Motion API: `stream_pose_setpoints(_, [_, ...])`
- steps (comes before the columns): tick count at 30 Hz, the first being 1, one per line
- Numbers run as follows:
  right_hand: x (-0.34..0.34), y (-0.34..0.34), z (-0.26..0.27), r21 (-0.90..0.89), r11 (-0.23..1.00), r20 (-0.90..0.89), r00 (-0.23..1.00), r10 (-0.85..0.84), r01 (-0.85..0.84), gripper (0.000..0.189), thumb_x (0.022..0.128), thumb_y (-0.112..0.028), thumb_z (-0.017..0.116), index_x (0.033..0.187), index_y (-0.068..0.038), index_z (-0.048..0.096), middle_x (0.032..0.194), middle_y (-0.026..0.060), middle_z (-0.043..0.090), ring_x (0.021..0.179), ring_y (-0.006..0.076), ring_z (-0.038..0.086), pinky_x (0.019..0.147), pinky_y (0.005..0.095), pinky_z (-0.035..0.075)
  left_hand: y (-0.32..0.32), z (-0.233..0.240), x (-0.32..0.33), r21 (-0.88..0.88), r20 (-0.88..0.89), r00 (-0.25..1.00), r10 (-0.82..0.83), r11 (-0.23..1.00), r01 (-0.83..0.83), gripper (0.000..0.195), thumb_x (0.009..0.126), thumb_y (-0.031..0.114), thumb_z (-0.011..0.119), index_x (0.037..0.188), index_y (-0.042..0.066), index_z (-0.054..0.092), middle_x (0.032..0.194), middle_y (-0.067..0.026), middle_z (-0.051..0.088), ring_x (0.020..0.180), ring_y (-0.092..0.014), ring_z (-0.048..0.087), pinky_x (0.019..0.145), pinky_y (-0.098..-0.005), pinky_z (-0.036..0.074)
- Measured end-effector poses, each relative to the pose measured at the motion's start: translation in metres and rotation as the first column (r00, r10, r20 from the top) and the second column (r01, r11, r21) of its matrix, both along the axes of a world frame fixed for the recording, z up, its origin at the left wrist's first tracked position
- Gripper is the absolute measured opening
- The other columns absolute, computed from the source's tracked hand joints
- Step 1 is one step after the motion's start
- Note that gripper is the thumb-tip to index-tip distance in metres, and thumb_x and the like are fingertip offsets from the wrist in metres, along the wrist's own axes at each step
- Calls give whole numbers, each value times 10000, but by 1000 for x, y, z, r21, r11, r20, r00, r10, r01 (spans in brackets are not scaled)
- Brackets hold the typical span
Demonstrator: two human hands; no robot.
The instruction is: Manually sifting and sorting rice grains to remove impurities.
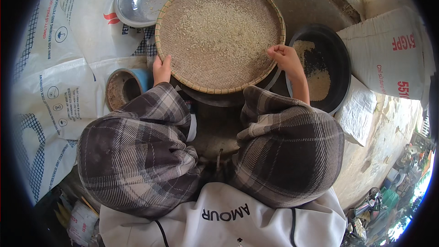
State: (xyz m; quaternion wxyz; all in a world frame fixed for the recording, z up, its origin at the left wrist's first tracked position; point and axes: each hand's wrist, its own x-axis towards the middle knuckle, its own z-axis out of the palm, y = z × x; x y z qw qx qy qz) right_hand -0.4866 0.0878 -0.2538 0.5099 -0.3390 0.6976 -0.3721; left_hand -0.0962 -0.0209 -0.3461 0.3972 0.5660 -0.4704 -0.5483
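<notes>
A round woven bamboo winnowing tray [212,82] lies before me, with pale rice-like grains [223,27] spread over its middle and far part. At the tray's near left, my left hand [162,69] grips the rim with the thumb on top. My right hand [286,58] is over the right rim, fingers curled and fingertips pinched together; whether they hold a grain cannot be seen. Beneath the tray shows part of a dark round basin [219,99]. A black basin [337,61] with heaps of similar fine pale grain [318,84] stands just right of that hand.
Beyond the tray's left side is a shiny metal basin [132,1] with a few grains inside. A blue pot with a worn interior [116,89] stands near my left knee. Printed white woven sacks [75,85] cover the left; another sack [384,51] stands at right by a white block [356,109].
</notes>
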Motion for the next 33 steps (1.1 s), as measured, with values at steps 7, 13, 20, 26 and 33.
stream_pose_setpoints(7, [-2,35,-9,-125,879,977,212,28,459,102,913,-144,547,864,-60,517,599,-59,221,466,63,199,407,238,173,-1,0,0,-25,-30,999,16,1000,-17,343,924,140,554,1216,-38,531,1087,-64,611,945,-132,547,859,-274,423])
stream_pose_setpoints(13, [5,13,1,-305,851,944,17,329,429,212,878,-180,523,714,-77,436,583,-42,246,449,76,183,400,237,171,-2,-6,2,-20,-35,999,11,1000,-12,332,933,134,547,1215,-40,535,1123,-72,607,986,-146,550,886,-284,420])
stream_pose_setpoints(20, [11,-16,5,-45,995,-565,824,46,-87,171,862,-165,623,906,-4,660,655,110,606,565,208,578,589,360,462,-5,-9,4,-20,-3,1000,3,1000,-3,297,943,122,537,1196,-34,543,1136,-71,608,1005,-143,555,894,-282,423])
stream_pose_setpoints(26, [14,-22,-11,-62,973,-728,677,107,-221,165,803,-185,686,875,-38,658,750,198,648,754,370,631,685,442,479,-1,-1,-6,-51,-32,999,6,999,-7,332,925,138,560,1204,-39,533,1029,-45,606,903,-125,533,835,-273,419])
stream_pose_setpoints(33, [19,-28,-13,-43,967,-731,667,141,-252,134,805,-168,679,875,-55,662,758,189,650,761,380,630,696,455,476,-2,-1,1,-39,-8,1000,21,999,-22,308,924,129,561,1184,-34,548,1018,-32,606,895,-109,530,825,-264,423])
